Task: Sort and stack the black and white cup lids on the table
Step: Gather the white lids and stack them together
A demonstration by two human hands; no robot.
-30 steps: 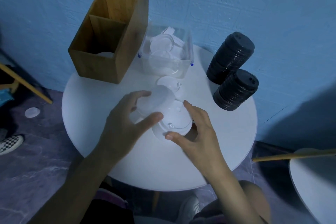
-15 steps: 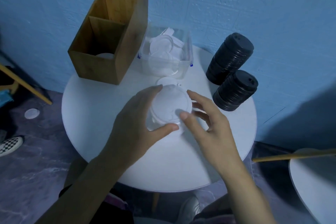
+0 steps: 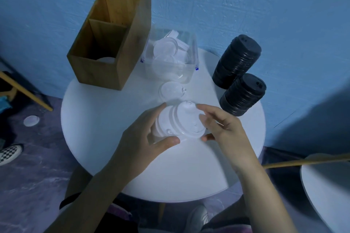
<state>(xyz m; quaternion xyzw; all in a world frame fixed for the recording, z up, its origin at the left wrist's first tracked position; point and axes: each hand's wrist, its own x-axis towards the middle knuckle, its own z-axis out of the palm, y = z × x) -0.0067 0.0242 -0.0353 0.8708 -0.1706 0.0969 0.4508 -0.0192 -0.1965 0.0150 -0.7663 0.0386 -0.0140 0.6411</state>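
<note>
At the centre of the frame, above the round white desk (image 3: pixel 113 138), the white lid stack (image 3: pixel 176 121) lay on its side between both hands, its long axis running from lower left to upper right and its top face turned toward the right. The left hand (image 3: pixel 144 138) gripped it, thumb under, fingers over. The right hand (image 3: pixel 223 128) was spread just beside the top lid, fingertips touching or nearly so. One loose white lid (image 3: pixel 170 91) lay just above; two black lid stacks (image 3: pixel 240 75) stood at the right.
</note>
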